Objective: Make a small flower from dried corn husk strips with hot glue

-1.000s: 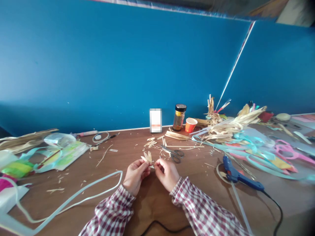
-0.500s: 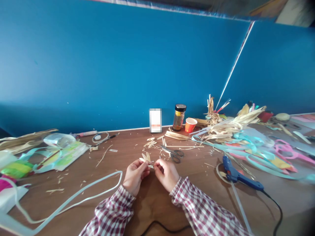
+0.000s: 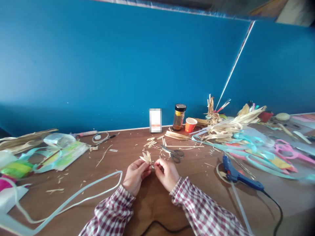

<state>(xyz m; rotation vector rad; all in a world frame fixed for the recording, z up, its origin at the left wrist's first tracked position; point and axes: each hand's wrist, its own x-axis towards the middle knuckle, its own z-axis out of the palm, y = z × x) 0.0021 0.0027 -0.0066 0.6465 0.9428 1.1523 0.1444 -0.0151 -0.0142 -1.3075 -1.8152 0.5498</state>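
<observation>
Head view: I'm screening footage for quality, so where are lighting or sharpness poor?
Head view: pale sheen at left on the blue wall; pixelation over the upright white panel; haze across the table at lower right; upper-right corner dark. Head view centre: left hand and the pale piece fairly clear.

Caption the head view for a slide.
Left hand pinching a pale petal-like piece, right hand close beside it, scissors lying beyond.
</observation>
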